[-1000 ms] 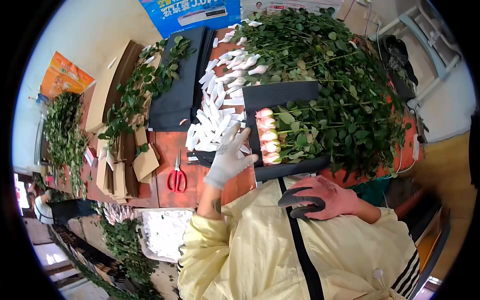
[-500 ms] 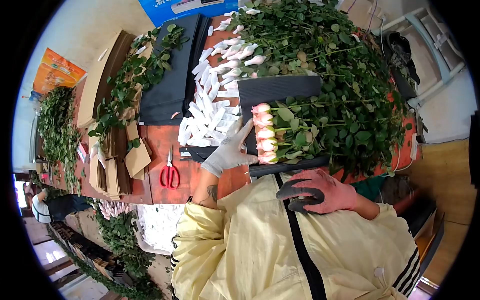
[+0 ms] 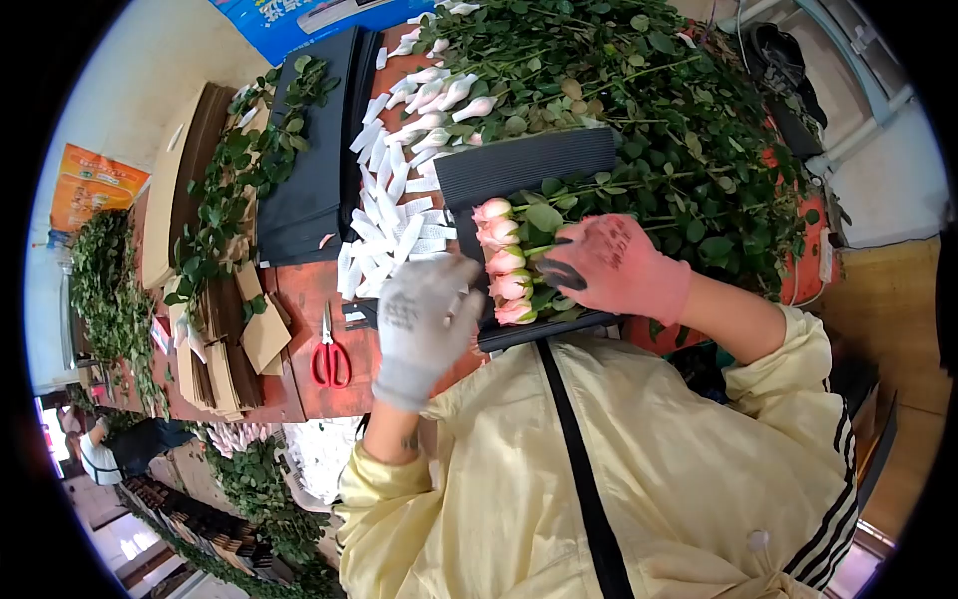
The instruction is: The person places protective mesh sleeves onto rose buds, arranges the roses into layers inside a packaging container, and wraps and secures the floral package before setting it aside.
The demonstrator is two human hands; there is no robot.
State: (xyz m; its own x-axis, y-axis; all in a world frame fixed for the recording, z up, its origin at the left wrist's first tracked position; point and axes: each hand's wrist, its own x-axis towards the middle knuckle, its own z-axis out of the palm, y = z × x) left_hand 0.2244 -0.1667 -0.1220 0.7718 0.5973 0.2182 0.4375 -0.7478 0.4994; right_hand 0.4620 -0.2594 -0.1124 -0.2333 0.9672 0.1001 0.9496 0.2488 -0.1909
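While the worktop (image 3: 299, 290) spreads left and right, the black sheet (image 3: 529, 165) lies by its near edge, carrying pink roses (image 3: 504, 260), heads in a row on the sheet's left side, stems running right. What has changed is the right hand (image 3: 619, 265): it has left the jacket (image 3: 679, 449) and come over the stems just beside the heads, fingers bent; whether they grasp any is hidden. The left hand (image 3: 414, 329), blurred, has lifted off the sheet's left edge, fingers loosely curled; I cannot tell if it holds anything. So the hands now flank the row. Red scissors (image 3: 329, 361) lie near the near edge, further left.
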